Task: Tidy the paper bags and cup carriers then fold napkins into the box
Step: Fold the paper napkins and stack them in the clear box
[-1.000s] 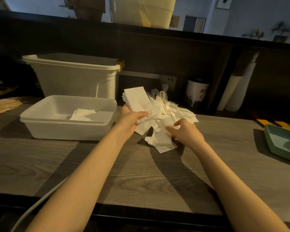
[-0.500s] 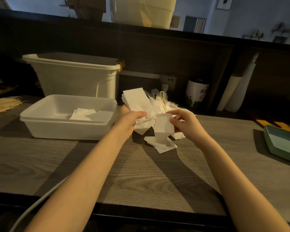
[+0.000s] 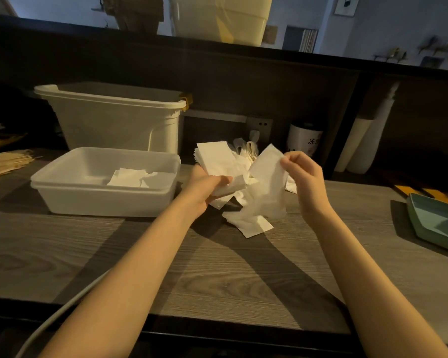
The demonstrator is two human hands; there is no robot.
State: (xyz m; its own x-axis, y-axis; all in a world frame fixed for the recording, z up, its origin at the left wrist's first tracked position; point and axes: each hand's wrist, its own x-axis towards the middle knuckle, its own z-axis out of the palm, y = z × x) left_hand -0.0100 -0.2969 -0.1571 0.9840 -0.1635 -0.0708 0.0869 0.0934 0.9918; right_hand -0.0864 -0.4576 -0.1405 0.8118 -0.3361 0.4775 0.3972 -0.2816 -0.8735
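A shallow white plastic box point(image 3: 62, 177) sits on the wooden counter at the left, with a few folded white napkins point(image 3: 130, 178) inside. My left hand point(image 3: 204, 187) grips a stack of folded napkins point(image 3: 214, 157) just right of the box. My right hand point(image 3: 304, 174) pinches the top corner of a loose white napkin point(image 3: 265, 187), which hangs unfolded above the counter. A heap of crumpled napkins point(image 3: 251, 224) lies on the counter beneath and behind both hands.
A tall white bin point(image 3: 114, 120) stands behind the box. Wooden sticks point(image 3: 5, 162) lie at far left. A white jar point(image 3: 304, 138) and paper rolls point(image 3: 360, 146) stand at the back right. A green tray point(image 3: 437, 223) lies at the right edge.
My right hand picked one napkin off the heap and lifted it up and to the right, where it hangs open. My left hand stayed in place with its stack.
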